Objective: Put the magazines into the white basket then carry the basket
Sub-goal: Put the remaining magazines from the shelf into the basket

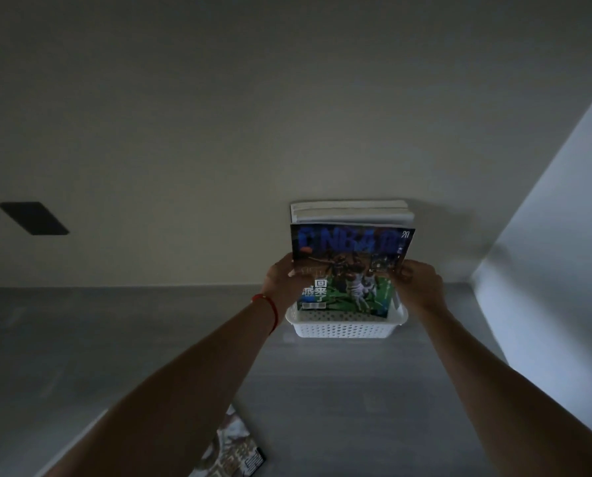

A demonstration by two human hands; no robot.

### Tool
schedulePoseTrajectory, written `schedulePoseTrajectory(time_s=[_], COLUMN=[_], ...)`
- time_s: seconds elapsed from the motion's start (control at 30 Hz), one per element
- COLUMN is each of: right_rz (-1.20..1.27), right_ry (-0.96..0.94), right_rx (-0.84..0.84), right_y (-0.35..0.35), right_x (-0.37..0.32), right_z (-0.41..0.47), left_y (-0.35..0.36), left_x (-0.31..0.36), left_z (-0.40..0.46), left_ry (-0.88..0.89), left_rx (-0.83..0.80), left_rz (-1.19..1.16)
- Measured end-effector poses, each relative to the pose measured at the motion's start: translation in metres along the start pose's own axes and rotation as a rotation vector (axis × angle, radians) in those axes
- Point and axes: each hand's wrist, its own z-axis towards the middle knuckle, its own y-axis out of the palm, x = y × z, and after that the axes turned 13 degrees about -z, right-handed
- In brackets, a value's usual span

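A: Which step is this?

B: Loading, I'd say. Both hands are on the NBA magazine [351,266]: the left hand [282,282] grips its left edge, the right hand [420,282] pinches its right edge. It stands almost upright, leaning back, with its lower end down inside the white basket [342,330].

A: And where is the basket?

B: On the grey bench [356,390], close to the back wall [219,132]. Behind the cover, pale page edges of other magazines [351,211] rise above it; they seem to stand in the basket too, though their lower ends are hidden.

A: So the loading is nearly finished?

B: Not quite, as I judge it. Another magazine [234,449] lies flat on the bench at the near edge, well apart from the basket, partly under the left forearm.

A: What does the next move call for?

B: Settling this one against the stack and letting go with both hands, then reaching back for the near magazine. Only after that comes a grip on the basket's two ends. Upright magazines may tip, so the lift probably wants to be level.
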Motion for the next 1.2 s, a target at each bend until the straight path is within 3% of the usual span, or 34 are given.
schedulePoseTrajectory(time_s=[0.2, 0.33, 0.4, 0.63, 0.83, 0.93, 1.03, 1.2], right_rz=[0.093, 0.087, 0.062, -0.064, -0.276, -0.386, -0.436, -0.241], right_ry=[0.002, -0.138, -0.195, -0.371, -0.294, -0.203, -0.108, 0.004], right_rx=[-0.157, 0.01, -0.011, -0.515, -0.679, -0.644, -0.546, -0.357], right_y=[0.007, 0.004, 0.003, 0.044, 0.129, 0.16, 0.176, 0.178], right_x=[0.003, -0.003, -0.008, -0.042, -0.087, -0.102, -0.114, -0.119], right_z=[-0.021, -0.065, -0.093, -0.203, -0.285, -0.321, -0.347, -0.353], left_y=[-0.014, -0.054, -0.086, -0.213, -0.295, -0.32, -0.331, -0.336], left_x=[-0.007, -0.029, -0.039, -0.089, -0.142, -0.156, -0.16, -0.165], left_z=[-0.019, -0.07, -0.1, -0.188, -0.225, -0.236, -0.244, -0.251], left_ry=[-0.124, -0.05, -0.03, -0.105, -0.138, -0.122, -0.071, -0.012], left_rx=[-0.018, -0.043, -0.058, -0.051, -0.173, -0.266, -0.255, -0.231], left_rz=[0.08, 0.141, 0.228, 0.728, 1.167, 1.185, 1.109, 1.155])
